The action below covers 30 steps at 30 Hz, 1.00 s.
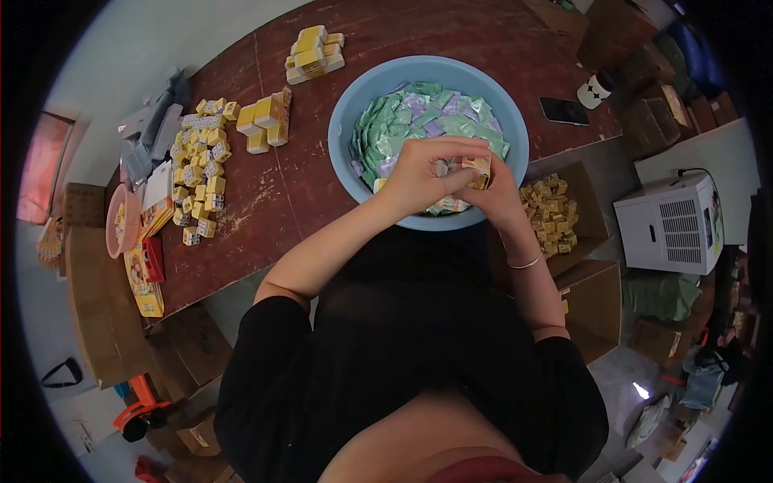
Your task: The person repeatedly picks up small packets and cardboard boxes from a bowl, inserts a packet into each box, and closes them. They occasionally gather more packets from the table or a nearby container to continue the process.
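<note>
A blue basin [340,173] on the dark red table holds many green and purple packets [386,129]. Over its near part, my two hands meet around a small orange and white box [478,167]. My right hand [498,191] is wrapped round the box from the right side. From the left, my left hand [427,173] reaches to the same box with its fingers bent and pressed together; whatever lies between its fingertips is too small to make out. Part of a yellow box shows beside my left wrist, inside the basin.
Small yellow boxes [193,165] lie in a group on the table's left side, with stacked larger yellow boxes [264,121] nearby. A phone [564,111] and a white cup [594,91] stand right. A carton of yellow boxes [551,213] is below the table edge.
</note>
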Each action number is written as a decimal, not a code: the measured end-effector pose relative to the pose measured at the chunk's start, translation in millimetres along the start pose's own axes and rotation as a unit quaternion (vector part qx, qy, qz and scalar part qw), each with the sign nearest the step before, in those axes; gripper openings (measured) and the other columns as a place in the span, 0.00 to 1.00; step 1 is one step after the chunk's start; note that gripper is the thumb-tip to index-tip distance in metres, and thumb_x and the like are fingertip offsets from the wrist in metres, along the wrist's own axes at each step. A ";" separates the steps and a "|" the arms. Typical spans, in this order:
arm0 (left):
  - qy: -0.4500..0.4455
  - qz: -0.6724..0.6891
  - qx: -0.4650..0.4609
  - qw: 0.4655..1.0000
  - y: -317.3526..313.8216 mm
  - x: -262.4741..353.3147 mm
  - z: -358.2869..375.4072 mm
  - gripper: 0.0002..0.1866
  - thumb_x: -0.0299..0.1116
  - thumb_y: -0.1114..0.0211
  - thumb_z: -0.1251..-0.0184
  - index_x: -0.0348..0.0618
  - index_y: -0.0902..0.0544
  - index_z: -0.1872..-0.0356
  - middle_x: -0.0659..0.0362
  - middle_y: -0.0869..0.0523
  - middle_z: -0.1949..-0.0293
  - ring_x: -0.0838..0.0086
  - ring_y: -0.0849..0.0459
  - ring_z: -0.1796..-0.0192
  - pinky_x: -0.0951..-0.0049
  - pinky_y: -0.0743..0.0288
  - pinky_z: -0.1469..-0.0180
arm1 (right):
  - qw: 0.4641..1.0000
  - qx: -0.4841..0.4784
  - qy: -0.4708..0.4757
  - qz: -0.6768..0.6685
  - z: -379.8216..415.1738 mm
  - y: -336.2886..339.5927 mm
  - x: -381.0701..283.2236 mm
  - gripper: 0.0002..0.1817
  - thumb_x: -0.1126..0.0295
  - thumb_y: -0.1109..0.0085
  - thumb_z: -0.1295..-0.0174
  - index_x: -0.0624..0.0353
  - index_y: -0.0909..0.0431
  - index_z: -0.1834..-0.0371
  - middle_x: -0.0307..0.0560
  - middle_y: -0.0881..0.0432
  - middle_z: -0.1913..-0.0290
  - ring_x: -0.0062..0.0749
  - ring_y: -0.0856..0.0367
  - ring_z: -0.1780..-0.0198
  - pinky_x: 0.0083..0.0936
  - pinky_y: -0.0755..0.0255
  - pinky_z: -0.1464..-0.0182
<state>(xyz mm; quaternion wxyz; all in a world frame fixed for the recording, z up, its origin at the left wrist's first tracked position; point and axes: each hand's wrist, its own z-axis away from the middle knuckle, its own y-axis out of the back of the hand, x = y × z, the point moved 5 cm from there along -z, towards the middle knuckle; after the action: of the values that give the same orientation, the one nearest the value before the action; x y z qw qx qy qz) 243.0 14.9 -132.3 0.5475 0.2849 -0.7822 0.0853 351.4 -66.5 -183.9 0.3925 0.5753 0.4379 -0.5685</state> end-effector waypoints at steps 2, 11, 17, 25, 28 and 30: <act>0.053 0.064 0.015 0.996 2.8 -5.5 -0.6 0.13 0.21 0.33 0.43 0.39 0.13 0.56 0.51 0.15 0.48 0.66 0.15 0.47 0.71 0.22 0.44 | 1.000 -0.005 0.015 0.007 -0.5 -1.9 -3.2 0.27 0.76 0.27 0.53 0.63 0.26 0.48 0.40 0.20 0.54 0.21 0.23 0.53 0.21 0.27 0.49; -0.226 -0.261 0.026 0.938 -1.0 9.8 12.4 0.15 0.23 0.32 0.43 0.41 0.14 0.53 0.52 0.15 0.49 0.60 0.15 0.46 0.68 0.21 0.44 | 1.000 -0.010 0.009 0.013 1.6 3.0 1.6 0.28 0.76 0.28 0.53 0.64 0.27 0.47 0.41 0.20 0.54 0.21 0.23 0.53 0.21 0.28 0.49; -0.244 -0.194 -0.041 0.949 11.8 -3.6 24.7 0.14 0.31 0.31 0.43 0.41 0.14 0.55 0.54 0.14 0.51 0.57 0.18 0.44 0.60 0.24 0.42 | 0.997 -0.067 -0.021 0.010 7.5 -9.9 7.5 0.25 0.73 0.29 0.48 0.64 0.26 0.47 0.40 0.20 0.56 0.20 0.24 0.54 0.22 0.28 0.50; 0.044 -0.753 -0.048 0.655 112.0 -98.7 7.7 0.11 0.41 0.38 0.38 0.45 0.14 0.69 0.57 0.20 0.70 0.63 0.21 0.61 0.66 0.34 0.55 | 0.995 0.081 -0.024 -0.061 -4.8 24.0 12.3 0.21 0.69 0.37 0.37 0.65 0.27 0.43 0.42 0.20 0.53 0.25 0.22 0.52 0.22 0.28 0.48; 0.005 -0.710 0.044 0.703 109.6 -69.3 -1.0 0.10 0.39 0.34 0.40 0.42 0.14 0.69 0.57 0.16 0.71 0.64 0.19 0.65 0.68 0.31 0.61 | 0.963 0.139 -0.002 -0.230 -5.3 32.1 18.7 0.20 0.72 0.43 0.34 0.66 0.30 0.40 0.45 0.20 0.49 0.30 0.21 0.48 0.26 0.28 0.45; 0.088 -0.406 0.218 0.883 122.7 -36.3 -4.3 0.08 0.35 0.32 0.43 0.42 0.15 0.73 0.56 0.14 0.73 0.67 0.16 0.72 0.66 0.25 0.67 | 0.945 0.078 0.023 -0.318 -12.0 33.7 32.0 0.22 0.72 0.44 0.33 0.64 0.32 0.37 0.48 0.23 0.42 0.36 0.22 0.44 0.33 0.29 0.40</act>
<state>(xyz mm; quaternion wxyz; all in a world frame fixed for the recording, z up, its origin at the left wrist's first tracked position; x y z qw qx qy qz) 189.0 130.7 -141.6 0.5245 0.6813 -0.5084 0.0483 386.2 -63.6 -216.8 0.1352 0.4478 0.5613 -0.6828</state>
